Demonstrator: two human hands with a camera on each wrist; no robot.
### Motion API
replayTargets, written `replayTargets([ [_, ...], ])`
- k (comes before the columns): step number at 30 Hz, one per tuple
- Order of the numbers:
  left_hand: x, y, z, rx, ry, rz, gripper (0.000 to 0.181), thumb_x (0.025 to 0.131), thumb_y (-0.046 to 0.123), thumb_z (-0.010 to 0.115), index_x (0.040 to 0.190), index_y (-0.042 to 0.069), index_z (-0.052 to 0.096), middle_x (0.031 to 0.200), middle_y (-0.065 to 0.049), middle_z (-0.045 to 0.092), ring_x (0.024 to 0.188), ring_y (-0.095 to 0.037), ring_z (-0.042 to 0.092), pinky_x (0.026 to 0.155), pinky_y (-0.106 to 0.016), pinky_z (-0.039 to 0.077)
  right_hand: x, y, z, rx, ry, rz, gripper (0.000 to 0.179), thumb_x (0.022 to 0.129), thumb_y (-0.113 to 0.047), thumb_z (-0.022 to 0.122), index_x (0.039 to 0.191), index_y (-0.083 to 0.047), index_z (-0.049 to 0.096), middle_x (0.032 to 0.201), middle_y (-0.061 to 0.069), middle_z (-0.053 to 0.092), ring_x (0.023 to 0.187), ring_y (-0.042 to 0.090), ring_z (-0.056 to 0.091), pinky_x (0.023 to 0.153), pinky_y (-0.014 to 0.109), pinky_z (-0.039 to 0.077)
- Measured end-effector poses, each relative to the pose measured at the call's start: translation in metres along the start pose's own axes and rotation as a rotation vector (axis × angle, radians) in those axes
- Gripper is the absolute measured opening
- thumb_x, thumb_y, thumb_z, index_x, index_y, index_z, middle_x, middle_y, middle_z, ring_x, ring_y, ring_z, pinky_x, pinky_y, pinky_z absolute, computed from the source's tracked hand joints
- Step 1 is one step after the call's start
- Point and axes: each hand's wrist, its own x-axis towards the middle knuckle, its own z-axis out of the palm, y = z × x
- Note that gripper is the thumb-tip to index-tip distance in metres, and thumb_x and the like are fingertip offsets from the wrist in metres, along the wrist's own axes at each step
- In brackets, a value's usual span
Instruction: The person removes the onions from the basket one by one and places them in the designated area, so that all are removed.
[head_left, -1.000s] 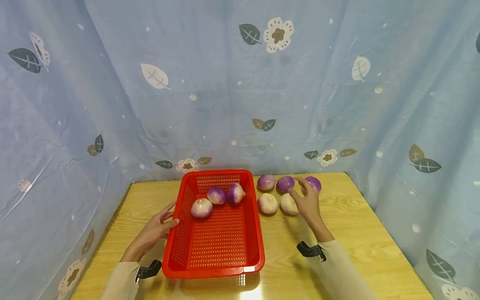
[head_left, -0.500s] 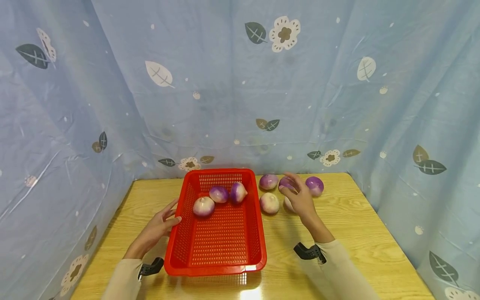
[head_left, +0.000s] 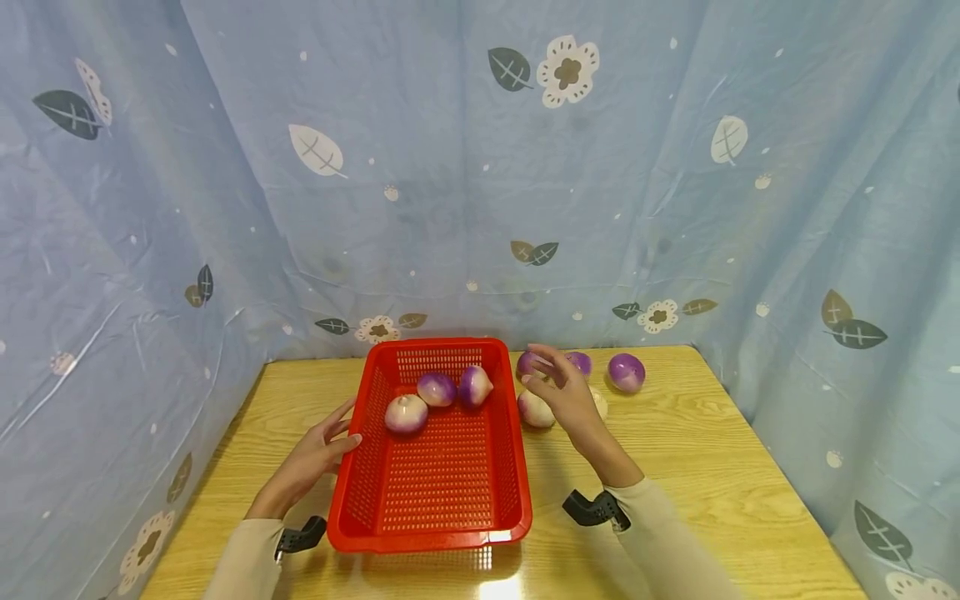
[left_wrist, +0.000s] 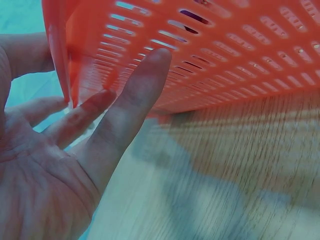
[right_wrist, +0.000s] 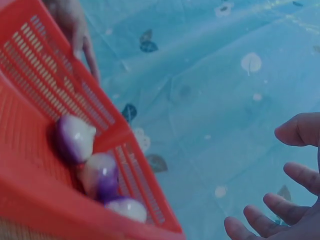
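Observation:
A red plastic basket (head_left: 431, 542) holds three purple-and-white, onion-like bulbs (head_left: 406, 414) towards its far end. My left hand (head_left: 311, 462) grips the basket's left wall; its thumb lies over the rim and its fingers (left_wrist: 135, 100) are against the outside. Just right of the basket, my right hand (head_left: 573, 412) hovers with fingers spread and nothing in them. Beneath and around it lie several more such bulbs, partly hidden by the hand, including a pale one (head_left: 534, 412). Farther right, a purple bulb (head_left: 626, 372) is fully visible.
Everything stands on a wooden table (head_left: 697, 483). A blue curtain (head_left: 420, 208) with leaf and flower prints encloses the back and both sides, close behind the basket and bulbs. Each wrist wears a black strap mount (head_left: 596, 508).
My right hand has moved left, from beside the rightmost bulb to over the bulbs nearest the basket. The left hand keeps its place on the basket, and the bulbs lie where they were.

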Motion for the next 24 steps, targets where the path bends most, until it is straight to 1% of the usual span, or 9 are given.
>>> replayTargets([
  [2,0.0,0.0,0.0,0.001,-0.002,0.0,0.078,0.097,0.019,0.062,0.159,0.027,0.015,0.153,-0.03,0.033,0.105,-0.037,0.068,0.077,-0.05,0.06,0.0,-0.004,0.006,0.0,-0.005,0.003,0.05,0.093,-0.012,0.063,0.141,-0.011,0.048,0.147,0.014,0.047,0.138,0.035,0.045,0.114,0.052,0.038],
  [4,0.001,0.001,0.001,0.002,0.0,-0.001,0.078,0.096,0.019,0.062,0.159,0.027,0.015,0.153,-0.03,0.032,0.105,-0.037,0.068,0.077,-0.05,0.06,0.0,-0.007,0.012,-0.001,-0.013,0.007,0.051,0.092,-0.013,0.064,0.141,-0.012,0.049,0.147,0.015,0.048,0.137,0.036,0.046,0.111,0.052,0.041],
  [6,0.0,0.001,0.001,0.008,0.008,-0.003,0.079,0.096,0.019,0.062,0.159,0.027,0.015,0.153,-0.03,0.032,0.105,-0.037,0.068,0.077,-0.05,0.06,0.001,-0.009,0.019,0.003,-0.024,0.014,0.051,0.092,-0.014,0.065,0.141,-0.013,0.05,0.146,0.016,0.049,0.137,0.035,0.045,0.111,0.052,0.041],
  [11,-0.001,-0.001,0.0,0.023,0.017,-0.013,0.079,0.096,0.019,0.062,0.159,0.026,0.015,0.153,-0.03,0.032,0.106,-0.037,0.068,0.077,-0.049,0.06,0.002,-0.014,0.038,0.046,-0.066,0.054,0.05,0.092,-0.013,0.066,0.139,-0.018,0.051,0.149,0.009,0.046,0.14,0.03,0.044,0.112,0.053,0.039],
  [15,-0.002,-0.002,0.0,0.03,0.021,-0.017,0.079,0.096,0.019,0.062,0.159,0.025,0.014,0.154,-0.03,0.031,0.107,-0.037,0.068,0.077,-0.049,0.06,0.003,-0.016,0.053,0.053,-0.114,0.066,0.051,0.092,-0.01,0.065,0.14,-0.017,0.05,0.152,0.008,0.042,0.14,0.032,0.043,0.109,0.053,0.042],
  [19,-0.001,-0.001,0.0,0.042,0.029,-0.022,0.079,0.096,0.02,0.062,0.159,0.025,0.015,0.154,-0.029,0.031,0.108,-0.037,0.067,0.079,-0.049,0.06,0.006,-0.016,0.067,0.069,-0.168,0.064,0.054,0.092,-0.009,0.064,0.142,-0.012,0.047,0.152,0.013,0.04,0.138,0.04,0.044,0.104,0.05,0.048],
  [22,-0.001,0.0,0.0,0.042,0.028,-0.019,0.079,0.096,0.022,0.062,0.159,0.025,0.015,0.155,-0.029,0.029,0.109,-0.038,0.066,0.079,-0.049,0.06,0.009,-0.015,0.076,0.087,-0.19,0.084,0.054,0.091,-0.01,0.065,0.142,-0.014,0.048,0.15,0.015,0.042,0.135,0.041,0.047,0.1,0.049,0.052],
  [24,-0.001,0.0,-0.001,0.044,0.028,-0.018,0.079,0.096,0.021,0.062,0.159,0.025,0.015,0.156,-0.029,0.028,0.109,-0.038,0.066,0.079,-0.049,0.06,0.01,-0.012,0.083,0.093,-0.211,0.108,0.054,0.091,-0.01,0.066,0.142,-0.015,0.048,0.149,0.015,0.043,0.134,0.04,0.048,0.099,0.049,0.052],
])
